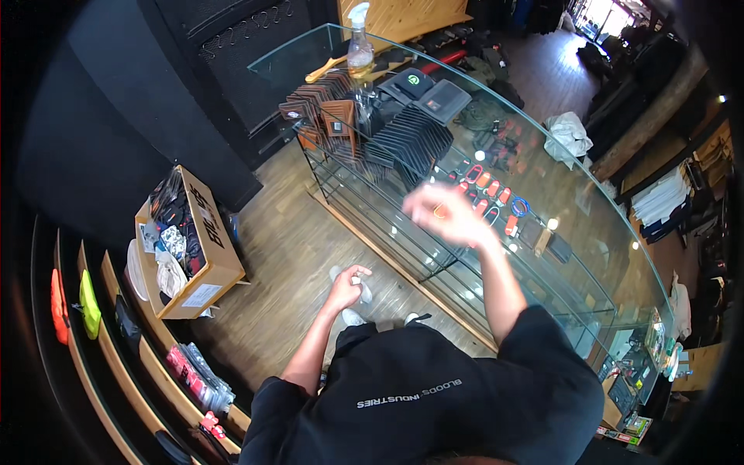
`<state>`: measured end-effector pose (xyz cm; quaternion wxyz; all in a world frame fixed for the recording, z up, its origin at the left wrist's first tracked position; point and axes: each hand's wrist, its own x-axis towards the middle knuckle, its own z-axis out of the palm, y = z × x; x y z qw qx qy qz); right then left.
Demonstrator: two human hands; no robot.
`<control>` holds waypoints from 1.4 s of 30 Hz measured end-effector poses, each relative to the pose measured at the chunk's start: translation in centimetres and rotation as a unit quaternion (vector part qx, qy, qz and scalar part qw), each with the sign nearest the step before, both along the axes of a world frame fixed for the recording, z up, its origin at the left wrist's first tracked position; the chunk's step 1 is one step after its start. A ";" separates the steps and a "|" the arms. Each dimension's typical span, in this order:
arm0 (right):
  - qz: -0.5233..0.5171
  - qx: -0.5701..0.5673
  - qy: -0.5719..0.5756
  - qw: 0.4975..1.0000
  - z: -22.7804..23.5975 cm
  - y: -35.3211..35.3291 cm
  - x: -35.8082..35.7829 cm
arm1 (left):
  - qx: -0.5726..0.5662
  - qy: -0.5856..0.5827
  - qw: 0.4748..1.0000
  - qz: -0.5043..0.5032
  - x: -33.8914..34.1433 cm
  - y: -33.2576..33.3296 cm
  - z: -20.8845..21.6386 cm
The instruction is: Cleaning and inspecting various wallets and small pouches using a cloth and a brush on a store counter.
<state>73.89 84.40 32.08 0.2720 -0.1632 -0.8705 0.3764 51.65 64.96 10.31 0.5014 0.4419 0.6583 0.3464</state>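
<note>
One glass display counter (612,252) is filling ctr. & R of the view. Next in size, a multi-bay shelving unit (87,372) is curving along the lower L rim, holding packaged goods. A cardboard box (213,225), open & full of fabric items (172,263), is standing on the floor btwn. unit & counter. Toward the counter's far L end, black wallets (411,143) are leaning in an overlapping row beside brown wallets (314,101). Behind these, a clear spray bottle (360,60) w/ white trigger head is standing upright. The R hand (446,215), motion-blurred, is reaching over the counter's near side, just beside the black row; whether its fingers are spread, pressed together or pinching sth. can't be told, nor whether it is touching the glass. The L hand (346,289) is hanging over the floor, well apart from box & counter, fingers loosely half-curled, index pointing out. Smallest: red key fobs (482,180) are lying in rows near the R hand, w/ a blue cord loop (519,206) beside them.
</note>
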 end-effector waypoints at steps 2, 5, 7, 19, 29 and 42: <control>-0.166 0.066 0.032 0.983 3.4 5.8 -3.1 | 0.091 0.018 0.995 0.026 -2.1 -0.5 -1.9; -0.384 0.155 0.050 0.909 4.1 16.2 -5.7 | 0.111 0.078 0.991 0.023 -4.2 -1.4 -0.5; -0.453 0.136 -0.078 0.878 4.4 20.5 -7.7 | 0.104 0.103 0.989 0.023 -6.0 -2.9 -1.0; -0.448 0.132 -0.068 0.881 4.2 26.3 -2.5 | 0.019 -0.004 0.992 0.124 -14.1 -11.0 -5.8; -0.551 0.023 -0.310 0.775 1.3 15.9 8.5 | 0.002 0.384 0.923 0.041 -17.1 -6.9 -2.0; -0.465 0.130 -0.346 0.804 2.0 23.5 -2.0 | 0.404 0.330 0.848 0.091 -18.7 6.2 23.0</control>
